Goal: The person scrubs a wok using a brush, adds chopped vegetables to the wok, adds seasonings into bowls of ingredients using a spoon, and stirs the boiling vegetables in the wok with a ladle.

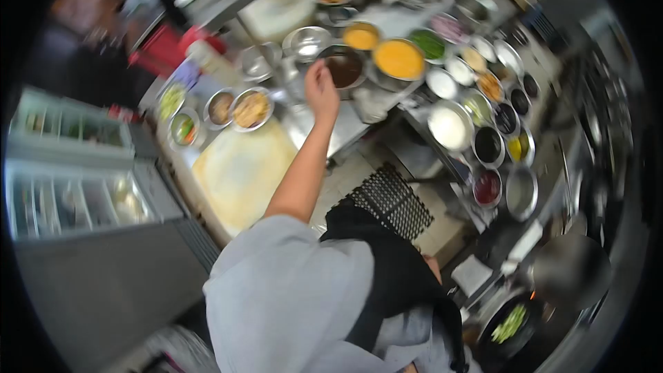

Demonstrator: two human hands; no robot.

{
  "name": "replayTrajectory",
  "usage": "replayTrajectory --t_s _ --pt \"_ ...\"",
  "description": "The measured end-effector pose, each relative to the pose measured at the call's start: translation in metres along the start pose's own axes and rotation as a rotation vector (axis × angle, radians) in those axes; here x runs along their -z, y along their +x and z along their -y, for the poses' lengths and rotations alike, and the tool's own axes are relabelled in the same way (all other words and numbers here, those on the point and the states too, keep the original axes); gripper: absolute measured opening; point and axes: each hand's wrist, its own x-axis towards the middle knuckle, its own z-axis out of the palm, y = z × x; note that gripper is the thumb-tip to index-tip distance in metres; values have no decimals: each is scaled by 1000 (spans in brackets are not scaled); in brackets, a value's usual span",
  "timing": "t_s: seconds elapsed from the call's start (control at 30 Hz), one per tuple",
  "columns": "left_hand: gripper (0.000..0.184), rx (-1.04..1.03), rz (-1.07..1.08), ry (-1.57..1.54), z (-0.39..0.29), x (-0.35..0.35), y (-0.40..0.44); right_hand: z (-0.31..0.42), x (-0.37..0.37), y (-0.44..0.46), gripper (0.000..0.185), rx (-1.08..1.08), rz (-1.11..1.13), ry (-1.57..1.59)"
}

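Observation:
My left hand (322, 90) reaches forward at the left rim of a bowl of dark brown sauce (345, 68). Its fingers are drawn together, but blur hides what is between them, and whether they touch the rim is unclear. A bowl of yellow liquid (398, 59) and a smaller yellow bowl (361, 36) stand beside the sauce. Left of the hand is a bowl of tan shredded food (251, 110). Only a sliver of skin, apparently my right hand (433, 269), shows beyond the black apron; its fingers are hidden.
A round pale board (242, 169) lies on the left counter. An open chilled cabinet (76, 197) is at far left. Several ingredient bowls line the right counter, including a white one (450, 126). A pan with green pieces (510, 323) sits lower right. A perforated mat (387, 200) covers some floor.

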Motion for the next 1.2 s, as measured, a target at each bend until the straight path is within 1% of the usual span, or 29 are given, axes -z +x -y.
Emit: replayTrajectory --t_s 0.03,0.07,0.13,0.17,0.2,0.23,0.27,0.3,0.37,0.43,0.5,0.53,0.57,0.6,0.63,0.67,0.7,0.73,0.77,0.8,0.83,0.87,0.97,1.0,1.03,1.07,1.1,1.17,1.2 --pt "25 6 143 -96 -10 -4 -34 -22 -5 -3 36 3 -41 5" --pt "24 117 308 -170 -11 -5 -75 -17 7 -12 33 -117 -51 181" --pt "21 276 736 -80 -69 -13 -152 22 42 -45 27 -351 -139 551" --pt "20 65 995 119 -74 -13 -182 -14 42 -34 28 -326 -185 934" --pt "21 56 1235 164 -84 -10 -212 -41 52 -25 34 -323 -314 1103" --pt "28 59 1426 188 -82 -7 -240 -59 72 -23 39 -337 -405 1296" --pt "31 88 1635 278 -91 -8 -260 -89 88 -10 45 -258 -505 1434" --pt "34 106 1824 393 -100 -9 -276 -102 110 -7 58 -363 -660 1575" --pt "35 243 1930 466 -116 -18 -303 -130 153 -4 75 -349 -846 1886" --pt "35 221 1980 442 -121 -28 -312 -145 193 -2 84 -110 -1049 2157" --pt "35 194 2043 412 -121 -47 -327 -148 233 -7 67 -12 -1178 2211" --pt "34 187 2002 439 -116 -56 -334 -153 253 -1 56 43 -1190 2264" --pt "34 183 1958 468 -115 -67 -340 -159 269 5 44 97 -1197 2314" --pt "34 159 1997 463 -118 -79 -345 -159 285 3 34 126 -1159 2339" --pt "34 134 1994 528 -121 -91 -350 -157 303 -5 25 157 -1116 2358" --pt "33 112 1981 596 -126 -103 -359 -160 321 -14 24 111 -1131 2356" --pt "33 100 1998 592 -129 -114 -369 -163 341 -27 23 66 -1140 2347" --pt "33 87 2010 568 -130 -124 -378 -164 358 -48 21 204 -1152 2437" --pt "33 77 2017 546 -133 -131 -388 -175 375 -60 21 233 -1164 2488" --pt "33 71 2024 549 -134 -138 -398 -186 386 -70 21 102 -1225 2265" --pt "32 129 2035 510 -138 -145 -409 -195 393 -73 22 -19 -1264 2039" --pt "32 182 2045 469 -142 -153 -418 -195 403 -80 24 -54 -1278 2018" --pt "32 197 2116 420 -145 -167 -437 -172 378 -141 28 147 -1304 2088" --pt "33 184 2139 429 -135 -169 -440 -159 366 -166 28 193 -1260 2118" --pt "33 180 2123 419 -134 -176 -442 -146 355 -189 22 256 -1234 2179" --pt "33 181 2173 445 -132 -180 -440 -151 347 -197 14 291 -1162 2232" --pt "34 183 2229 472 -133 -184 -440 -166 345 -202 10 441 -1094 2204" --pt "33 157 2247 470 -155 -196 -439 -209 364 -202 13 449 -1097 2187" --pt "33 139 2250 492 -159 -203 -440 -232 379 -203 17 366 -1173 2093"
